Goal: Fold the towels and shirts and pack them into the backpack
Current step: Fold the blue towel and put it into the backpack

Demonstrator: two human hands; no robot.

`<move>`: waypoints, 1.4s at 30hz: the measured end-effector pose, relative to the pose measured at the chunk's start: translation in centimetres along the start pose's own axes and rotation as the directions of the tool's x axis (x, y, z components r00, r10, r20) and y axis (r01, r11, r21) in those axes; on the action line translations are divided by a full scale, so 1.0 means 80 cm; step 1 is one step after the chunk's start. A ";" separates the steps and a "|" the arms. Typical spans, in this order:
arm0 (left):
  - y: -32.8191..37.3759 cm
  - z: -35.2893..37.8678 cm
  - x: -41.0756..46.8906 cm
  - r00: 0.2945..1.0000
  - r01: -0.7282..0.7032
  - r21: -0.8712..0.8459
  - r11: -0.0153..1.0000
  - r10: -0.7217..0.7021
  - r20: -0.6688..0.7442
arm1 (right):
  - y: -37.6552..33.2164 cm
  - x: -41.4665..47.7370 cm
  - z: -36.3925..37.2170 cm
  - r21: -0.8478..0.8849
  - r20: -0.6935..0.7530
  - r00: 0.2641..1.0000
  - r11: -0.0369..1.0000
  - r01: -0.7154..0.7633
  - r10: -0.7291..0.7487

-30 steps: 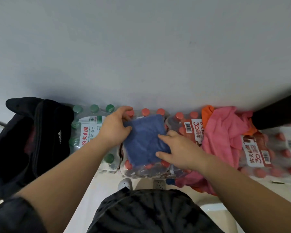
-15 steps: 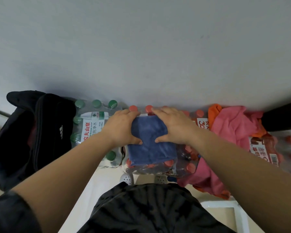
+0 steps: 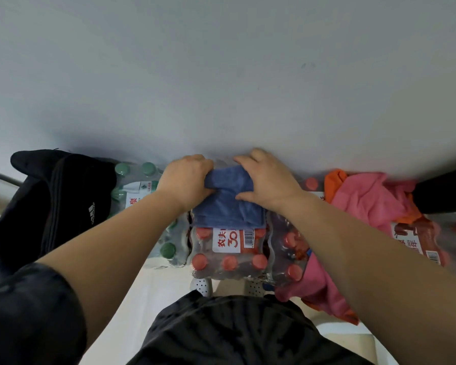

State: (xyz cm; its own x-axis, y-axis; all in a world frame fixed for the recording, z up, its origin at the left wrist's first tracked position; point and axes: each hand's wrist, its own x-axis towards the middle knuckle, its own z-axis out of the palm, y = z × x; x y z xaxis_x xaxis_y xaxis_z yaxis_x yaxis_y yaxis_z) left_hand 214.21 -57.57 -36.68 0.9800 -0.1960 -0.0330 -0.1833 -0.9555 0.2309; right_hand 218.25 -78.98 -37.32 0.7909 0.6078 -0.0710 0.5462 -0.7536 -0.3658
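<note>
Head view: my left hand (image 3: pixel 187 180) and right hand (image 3: pixel 269 180) both grip the far edge of the blue towel (image 3: pixel 229 209). The fingers curl over it and the thumbs pinch from the near side, so each grip is closed on cloth. The towel lies folded small on a red-capped bottle pack (image 3: pixel 229 259) at 12 o'clock. Its far edge is bunched between my hands and its near half lies flat on the pack. The backpack (image 3: pixel 50 206) sits at 9 o'clock, beside a green-capped pack (image 3: pixel 142 185); I cannot tell how wide its mouth is. At 3 o'clock a pink shirt (image 3: pixel 366 201) lies in an unfolded heap over more bottles, with orange cloth (image 3: pixel 334 180) under it.

I judge this to be the towel's last fold, or the lift to pack it. Next I need to keep both corners together so the folds don't spill and carry the bundle toward 9 o'clock. One hand must then come free to hold the backpack open. The heap is not yet folded.
</note>
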 end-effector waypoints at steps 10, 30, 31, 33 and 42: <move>0.000 0.024 -0.094 0.978 -0.205 0.012 0.979 0.205 -0.032 | -0.015 -0.107 0.018 -0.074 -0.137 0.969 0.977 0.198 -0.207; 0.051 0.050 -0.058 0.991 0.047 -0.049 0.998 -0.041 0.127 | -0.035 -0.144 0.046 0.280 -0.099 0.990 0.952 0.128 -0.104; 0.051 0.057 -0.061 0.990 0.060 -0.030 0.998 -0.056 0.127 | -0.036 -0.141 0.042 0.323 -0.151 0.986 0.940 0.114 -0.067; 0.053 0.062 -0.065 0.991 0.083 -0.013 0.996 -0.081 0.105 | -0.038 -0.129 0.037 0.286 -0.238 0.971 0.955 0.071 0.000; 0.058 0.062 -0.075 0.981 0.174 -0.053 0.983 -0.168 0.094 | -0.031 -0.092 0.062 -0.044 0.034 0.992 0.991 -0.123 0.125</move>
State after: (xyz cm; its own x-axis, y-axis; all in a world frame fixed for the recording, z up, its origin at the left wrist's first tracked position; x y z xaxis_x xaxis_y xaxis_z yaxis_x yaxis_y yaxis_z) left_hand 207.11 -61.93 -40.27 0.9853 -0.0521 -0.1628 -0.0058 -0.9620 0.2730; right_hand 209.70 -80.33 -40.52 0.8430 0.5172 -0.1479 0.4563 -0.8331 -0.3127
